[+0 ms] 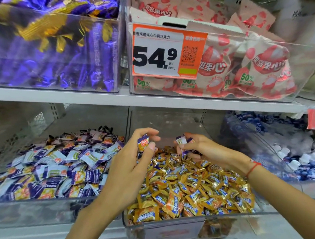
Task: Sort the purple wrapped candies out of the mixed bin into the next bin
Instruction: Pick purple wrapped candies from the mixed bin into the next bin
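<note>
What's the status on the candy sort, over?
Left hand pinching a purple wrapped candy over the mixed bin. Right hand gripping more purple candies. Purple candy bin alongside, nothing blocking.

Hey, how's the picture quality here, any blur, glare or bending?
Head view: even shop light; the shelf edge bows from the wide lens; the big purple packs at upper left smear with blur; the price tag and both hands' candies stay readable.
</note>
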The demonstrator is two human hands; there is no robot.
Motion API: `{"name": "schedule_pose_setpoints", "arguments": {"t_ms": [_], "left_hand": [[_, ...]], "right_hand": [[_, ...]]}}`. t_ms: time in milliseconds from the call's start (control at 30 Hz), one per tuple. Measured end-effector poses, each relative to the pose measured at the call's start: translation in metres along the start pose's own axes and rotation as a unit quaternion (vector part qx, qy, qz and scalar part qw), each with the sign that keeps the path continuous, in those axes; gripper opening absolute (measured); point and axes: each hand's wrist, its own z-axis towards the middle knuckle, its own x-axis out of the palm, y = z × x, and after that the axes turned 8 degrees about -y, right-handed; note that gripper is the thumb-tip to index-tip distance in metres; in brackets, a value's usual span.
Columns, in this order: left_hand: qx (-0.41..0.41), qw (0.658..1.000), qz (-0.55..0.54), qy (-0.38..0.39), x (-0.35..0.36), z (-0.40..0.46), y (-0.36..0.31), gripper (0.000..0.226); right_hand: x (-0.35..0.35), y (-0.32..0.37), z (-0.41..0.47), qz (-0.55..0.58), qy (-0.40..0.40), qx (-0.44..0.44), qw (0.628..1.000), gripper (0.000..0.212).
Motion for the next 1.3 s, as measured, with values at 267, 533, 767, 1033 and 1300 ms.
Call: {"name": "schedule_pose_setpoints", "arguments": {"t_ms": [267,533,767,1033,1300], "left_hand": [[-0.002,1.0,-0.009,-0.002,0.0,0.0,-0.004,0.027],[-0.002,1.0,-0.015,-0.007,0.0,0.0,-0.005,0.03],[-0.016,1.0,-0.013,-0.013,0.001,0.001,-0.005,0.023],[-0.004,1.0,0.005,-0.015,0.0,0.0,-0.005,0.034],[-0.002,1.0,0.001,-0.016,0.0,0.0,-0.004,0.034]], "right_hand": [[0.03,-0.014,0.028,-0.46,0.006,-0.153,0.875,0.019],[0.005,-0.02,0.035,-0.369,-0.055,-0.129,0.919,0.021],[-0.046,-0.027,0.022,0.265,-0.086,0.097,0.955,0.032],[-0.034,-0.025,0.012,0.133,-0.03,0.056,0.989,0.019],[0.008,-0.038,0.015,-0.376,0.052,-0.168,0.91,0.02]]}}
